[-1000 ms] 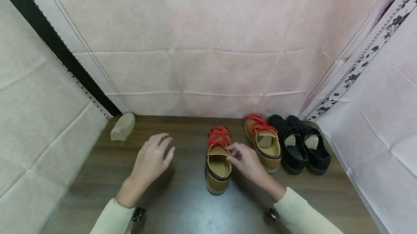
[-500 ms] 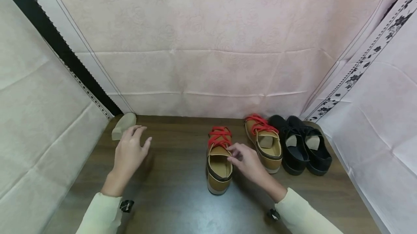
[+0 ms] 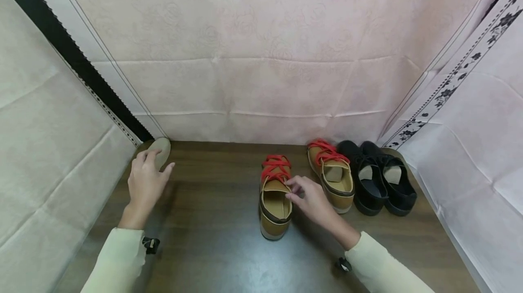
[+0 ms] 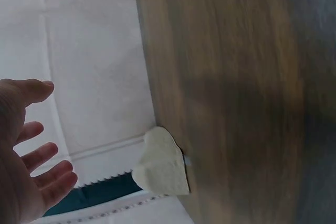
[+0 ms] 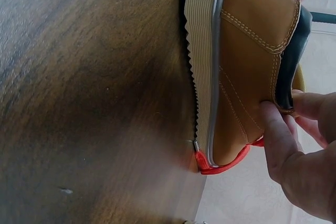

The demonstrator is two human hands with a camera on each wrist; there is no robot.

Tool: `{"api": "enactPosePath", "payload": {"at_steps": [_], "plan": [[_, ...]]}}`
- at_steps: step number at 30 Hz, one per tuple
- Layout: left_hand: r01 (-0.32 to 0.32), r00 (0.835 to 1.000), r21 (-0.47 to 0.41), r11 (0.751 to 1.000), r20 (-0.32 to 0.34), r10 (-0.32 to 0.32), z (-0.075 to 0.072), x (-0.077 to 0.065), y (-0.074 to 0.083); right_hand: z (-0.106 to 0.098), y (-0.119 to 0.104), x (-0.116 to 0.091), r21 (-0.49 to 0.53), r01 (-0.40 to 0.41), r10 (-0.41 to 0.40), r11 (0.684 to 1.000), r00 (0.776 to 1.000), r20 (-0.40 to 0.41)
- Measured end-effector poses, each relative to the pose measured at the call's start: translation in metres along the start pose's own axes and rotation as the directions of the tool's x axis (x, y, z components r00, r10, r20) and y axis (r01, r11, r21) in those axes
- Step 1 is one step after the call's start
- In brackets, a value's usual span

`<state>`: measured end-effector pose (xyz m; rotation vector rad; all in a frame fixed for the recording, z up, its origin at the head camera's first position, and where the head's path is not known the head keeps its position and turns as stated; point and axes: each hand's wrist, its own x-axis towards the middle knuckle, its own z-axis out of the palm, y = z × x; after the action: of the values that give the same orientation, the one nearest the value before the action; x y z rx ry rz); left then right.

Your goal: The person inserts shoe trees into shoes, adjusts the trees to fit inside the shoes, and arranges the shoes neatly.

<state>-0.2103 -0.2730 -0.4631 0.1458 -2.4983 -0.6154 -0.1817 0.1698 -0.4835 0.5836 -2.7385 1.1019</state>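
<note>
In the head view a tan shoe (image 3: 276,220) with red laces (image 3: 275,168) stands upright on the wooden surface, its toe toward the back wall. My right hand (image 3: 309,198) pinches the right edge of its opening. The right wrist view shows thumb and fingers on either side of the collar of that tan shoe (image 5: 247,72). At the far left corner lies a pale cream shoe insert (image 3: 162,148). My left hand (image 3: 145,179) is over its near end in the head view. In the left wrist view, its fingers are spread and apart from the cream insert (image 4: 163,166).
A second tan shoe (image 3: 339,197) with red laces stands right of my right hand, a pale insert inside it. Beside it are two black shoes (image 3: 369,200), also with pale inserts. Pale cloth walls (image 3: 261,89) enclose the wooden surface (image 3: 212,220) at back and sides.
My left hand has moved left and forward, from beside the tan shoe to the cream insert in the corner. My right hand has kept its pinch on the shoe, which stays in place.
</note>
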Motion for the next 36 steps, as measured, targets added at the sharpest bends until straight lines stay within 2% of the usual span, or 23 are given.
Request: {"api": "enactPosePath", "payload": {"at_steps": [6,15,23,36], "plan": [[0.093,0.994,0.022,0.995,0.049,-0.094,0.001,0.01,-0.016,-0.001,0.0,0.001,-0.003,-0.004,0.004,1.0,1.0,0.009],[0.147,0.98,0.05,0.988,0.125,-0.153,0.009,0.023,-0.048,-0.001,-0.001,0.001,0.007,0.007,-0.007,1.0,1.0,0.0],[0.235,0.952,0.02,0.972,0.197,-0.234,0.017,0.027,-0.072,-0.001,-0.001,0.001,0.015,0.01,-0.01,1.0,1.0,0.006],[0.259,0.936,0.004,0.966,0.246,-0.252,0.029,0.034,-0.08,-0.001,0.001,0.001,0.005,-0.001,0.001,1.0,1.0,0.017]]}}
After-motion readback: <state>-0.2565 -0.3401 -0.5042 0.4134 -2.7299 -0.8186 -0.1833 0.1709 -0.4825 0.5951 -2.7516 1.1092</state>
